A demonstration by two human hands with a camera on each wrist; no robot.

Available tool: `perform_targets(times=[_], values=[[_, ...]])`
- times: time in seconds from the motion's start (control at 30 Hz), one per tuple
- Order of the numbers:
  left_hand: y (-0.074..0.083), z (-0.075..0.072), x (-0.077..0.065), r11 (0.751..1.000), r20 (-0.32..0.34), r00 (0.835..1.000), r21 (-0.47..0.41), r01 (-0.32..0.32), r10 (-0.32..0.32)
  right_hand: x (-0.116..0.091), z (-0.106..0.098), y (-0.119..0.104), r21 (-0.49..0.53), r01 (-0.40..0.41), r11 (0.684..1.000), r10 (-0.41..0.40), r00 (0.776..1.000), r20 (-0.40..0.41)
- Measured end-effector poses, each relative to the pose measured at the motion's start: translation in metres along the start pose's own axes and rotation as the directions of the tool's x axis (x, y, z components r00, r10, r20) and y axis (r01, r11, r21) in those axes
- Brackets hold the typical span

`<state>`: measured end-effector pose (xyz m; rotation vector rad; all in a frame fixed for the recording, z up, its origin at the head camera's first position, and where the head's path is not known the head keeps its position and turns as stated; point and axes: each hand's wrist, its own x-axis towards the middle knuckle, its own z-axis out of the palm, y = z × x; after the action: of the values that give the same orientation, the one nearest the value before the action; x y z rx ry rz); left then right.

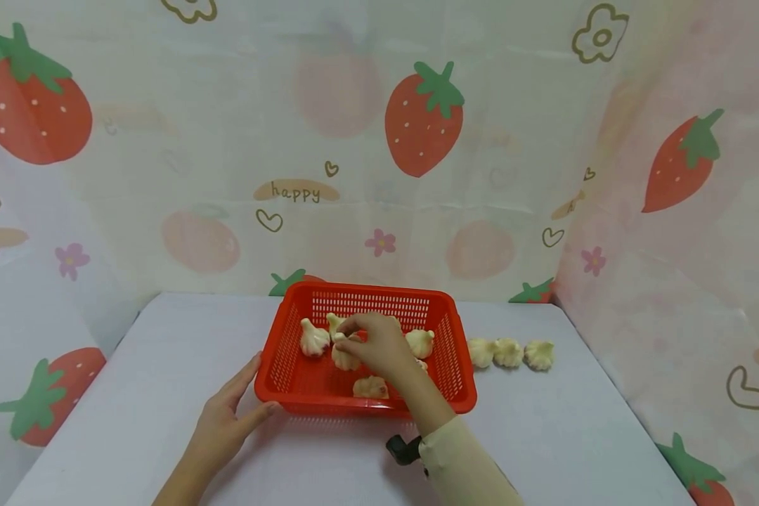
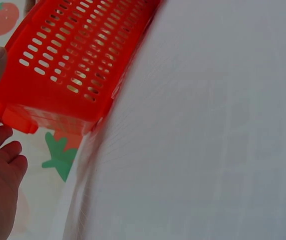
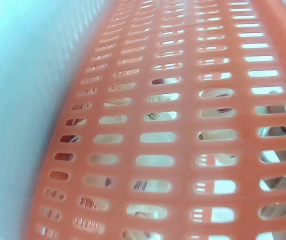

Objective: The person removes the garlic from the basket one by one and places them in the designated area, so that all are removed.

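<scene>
My right hand (image 1: 379, 344) reaches into a red slotted plastic basket (image 1: 367, 406) and pinches a garlic bulb (image 1: 346, 357) by its stem between thumb and fingertips. Around it in the basket lie several more bulbs, among them a garlic bulb (image 1: 314, 339) at the left, another garlic bulb (image 1: 420, 343) at the right and a browner garlic bulb (image 1: 371, 387) near the front wall. My left hand (image 1: 224, 414) rests at the basket's front left corner, thumb along the front rim and extended fingers beside the left wall. The right wrist view shows only the basket's slotted wall, with bulbs behind it.
Three garlic bulbs (image 1: 508, 353) lie in a row on the white table (image 1: 563, 436), just right of the basket. A strawberry-printed curtain (image 1: 379, 211) encloses the table at the back and sides. A black wrist camera (image 1: 403, 450) hangs beside the right sleeve.
</scene>
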<state>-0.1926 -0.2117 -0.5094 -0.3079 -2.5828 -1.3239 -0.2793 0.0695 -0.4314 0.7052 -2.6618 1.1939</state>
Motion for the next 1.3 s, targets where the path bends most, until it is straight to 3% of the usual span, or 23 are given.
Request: perform_targets(times=[0.23,0.4,0.67,0.9,1.03,1.3], values=[[-0.002,0.0,-0.001,1.0,-0.006,1.0,-0.023,-0.01,0.01,-0.016,-0.007,-0.004,0.08,0.079,0.994,-0.069,0.99,-0.12],[-0.003,0.002,0.0,1.0,-0.004,1.0,-0.027,-0.016,0.016,-0.028,-0.016,-0.004,0.064,0.118,0.991,-0.104,0.977,-0.185],[-0.001,0.0,0.0,1.0,0.004,1.0,-0.01,0.026,-0.026,-0.042,-0.033,-0.013,0.028,0.177,0.984,-0.167,0.963,-0.21],[-0.003,0.0,0.0,1.0,0.007,1.0,-0.007,0.027,-0.027,-0.058,-0.051,-0.019,-0.087,0.253,0.963,-0.267,0.929,-0.256],[-0.004,0.0,0.0,1.0,-0.003,1.0,-0.021,0.014,-0.015,-0.067,-0.06,-0.015,-0.08,0.288,0.954,-0.299,0.915,-0.27],[-0.003,0.0,-0.001,1.0,-0.01,1.0,-0.017,0.012,-0.012,-0.083,-0.08,-0.006,-0.111,0.268,0.957,-0.29,0.911,-0.295]])
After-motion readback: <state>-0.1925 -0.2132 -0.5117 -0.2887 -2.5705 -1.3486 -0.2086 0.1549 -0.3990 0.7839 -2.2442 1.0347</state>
